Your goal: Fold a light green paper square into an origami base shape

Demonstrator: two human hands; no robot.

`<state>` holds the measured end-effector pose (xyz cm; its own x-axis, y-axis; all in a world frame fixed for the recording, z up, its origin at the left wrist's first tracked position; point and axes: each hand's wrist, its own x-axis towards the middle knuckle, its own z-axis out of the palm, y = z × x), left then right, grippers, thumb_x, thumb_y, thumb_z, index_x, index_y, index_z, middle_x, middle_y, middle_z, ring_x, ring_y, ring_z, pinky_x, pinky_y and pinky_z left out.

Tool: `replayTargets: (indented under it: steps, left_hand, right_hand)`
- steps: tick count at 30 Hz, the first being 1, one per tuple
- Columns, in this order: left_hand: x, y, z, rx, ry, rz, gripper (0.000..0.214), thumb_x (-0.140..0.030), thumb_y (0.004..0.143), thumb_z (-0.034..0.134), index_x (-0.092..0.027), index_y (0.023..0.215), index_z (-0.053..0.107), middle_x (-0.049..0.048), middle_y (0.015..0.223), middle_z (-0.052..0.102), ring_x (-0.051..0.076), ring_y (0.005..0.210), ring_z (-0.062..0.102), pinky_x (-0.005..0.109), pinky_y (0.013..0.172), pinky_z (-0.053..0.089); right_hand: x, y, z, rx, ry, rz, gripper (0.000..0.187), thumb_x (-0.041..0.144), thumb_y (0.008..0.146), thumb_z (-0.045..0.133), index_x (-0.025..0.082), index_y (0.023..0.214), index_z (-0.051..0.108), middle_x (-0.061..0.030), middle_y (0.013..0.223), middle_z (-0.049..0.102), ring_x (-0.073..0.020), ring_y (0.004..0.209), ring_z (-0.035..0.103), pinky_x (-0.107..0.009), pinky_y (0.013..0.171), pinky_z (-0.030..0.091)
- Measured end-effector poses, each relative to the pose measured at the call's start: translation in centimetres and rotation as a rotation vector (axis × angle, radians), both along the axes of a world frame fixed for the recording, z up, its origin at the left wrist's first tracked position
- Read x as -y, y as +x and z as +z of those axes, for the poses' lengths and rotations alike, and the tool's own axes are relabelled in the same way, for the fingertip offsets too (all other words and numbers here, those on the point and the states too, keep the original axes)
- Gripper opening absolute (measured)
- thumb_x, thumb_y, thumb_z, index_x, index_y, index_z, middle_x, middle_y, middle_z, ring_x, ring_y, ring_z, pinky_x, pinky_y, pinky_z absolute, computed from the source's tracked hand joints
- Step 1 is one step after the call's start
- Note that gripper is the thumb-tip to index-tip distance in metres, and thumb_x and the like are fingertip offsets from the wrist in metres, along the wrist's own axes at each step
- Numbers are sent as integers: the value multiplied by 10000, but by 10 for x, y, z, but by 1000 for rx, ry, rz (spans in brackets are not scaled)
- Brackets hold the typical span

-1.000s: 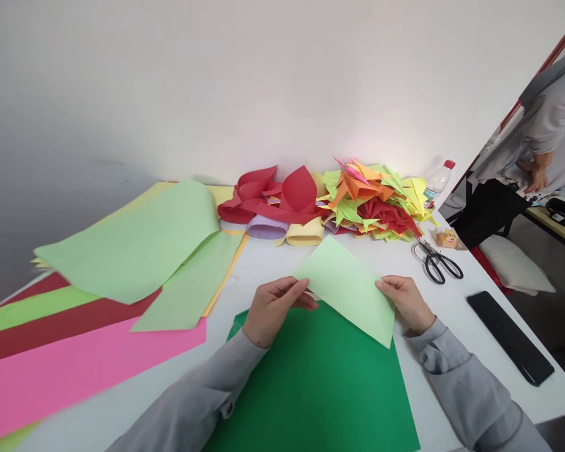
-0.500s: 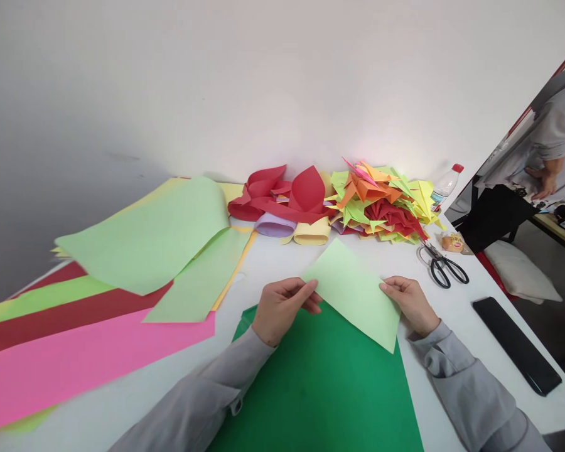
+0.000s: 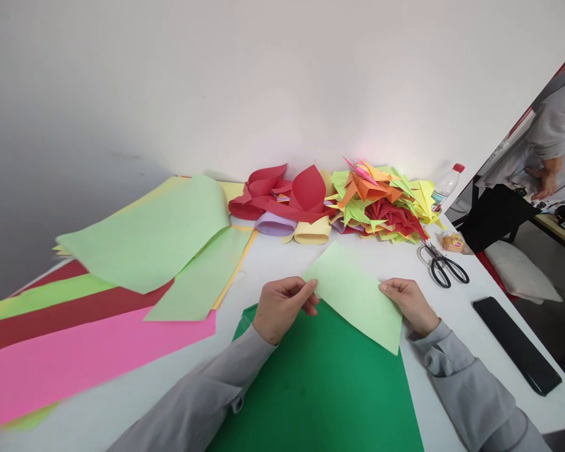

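1. Our pale green sheet [image 3: 355,298] spans both hands, over the far part of the dark green sheet [image 3: 320,383]; we cannot tell whether they touch.
2. Our left hand [image 3: 282,309] pinches its left corner, our right hand [image 3: 412,306] its right edge; a light, even hold should avoid creases.
3. We'd best keep it clear of the scissors [image 3: 445,269], farther right.

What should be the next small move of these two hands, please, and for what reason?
Probably lower the pale green paper flat onto the dark green sheet. The left hand and right hand each pinch one side of it, and its lower part shows in front of that sheet, so a flat support seems within easy reach.
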<state>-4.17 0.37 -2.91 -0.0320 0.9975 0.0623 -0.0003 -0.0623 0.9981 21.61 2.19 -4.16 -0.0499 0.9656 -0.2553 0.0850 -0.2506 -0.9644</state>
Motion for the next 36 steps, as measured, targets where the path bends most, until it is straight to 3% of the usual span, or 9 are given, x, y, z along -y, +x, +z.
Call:
replayTargets:
  steps: [9,11,15,18,21,26,30,33,36]
  left_hand:
    - [-2,-2,-3,174,-70,-40,293,-376,710,693,-142,541,640,34,528,646,136,390,577,267,425,511]
    - [-2,-4,-3,254,-34,-29,243,-372,701,708,-135,751,689,34,643,667,143,439,598,296,467,532]
    - [-4,-8,-5,253,181,-8,548,-278,650,767,-244,1172,606,55,1013,625,204,816,661,360,718,561]
    - [-7,-11,-6,106,297,2,289,-289,677,757,-227,956,717,85,1105,589,251,1075,565,371,896,494]
    - [-7,-11,-5,62,292,21,180,-357,688,747,-192,749,710,108,1062,619,276,1095,551,398,926,471]
    - [-6,-11,0,137,191,12,311,-355,635,783,-174,849,648,77,913,693,231,887,645,343,771,529]
    - [-5,-11,-3,80,132,71,241,-367,631,765,-165,683,644,-18,560,587,117,518,529,230,494,454]
    - [-6,-10,-6,51,146,178,242,-379,623,758,-171,659,639,-23,575,578,110,522,503,223,486,443]
    - [-7,-9,-7,12,141,231,259,-401,615,753,-172,658,639,-18,591,592,123,544,515,232,498,455]
  right_hand:
    - [2,-1,2,-114,-75,-25,372,451,556,820,139,715,692,-24,610,689,-125,502,581,-241,498,444]
    - [2,0,4,-181,-105,-16,356,405,565,828,147,782,712,-32,659,711,-134,532,614,-245,527,475]
    - [1,4,4,-255,-197,75,412,316,600,823,168,971,720,-29,706,724,-100,498,604,-199,465,452]
    - [0,7,3,-247,-273,173,342,292,614,812,135,909,737,-31,656,709,-72,454,567,-165,413,407]
    - [1,7,4,-241,-293,223,273,296,637,790,119,840,745,-47,684,716,-73,492,589,-155,451,437]
    - [1,9,10,-230,-395,310,298,354,682,744,111,855,728,0,480,618,-6,269,317,-137,275,199]
    - [-1,10,7,-241,-386,279,536,625,772,555,125,894,704,-92,683,712,-122,431,583,-203,371,409]
    - [-2,9,4,-282,-220,157,684,757,785,378,171,944,693,-104,838,730,-215,728,687,-303,595,525]
    - [0,8,5,-305,-28,76,699,807,731,393,202,899,700,-86,895,729,-236,854,674,-338,729,513]
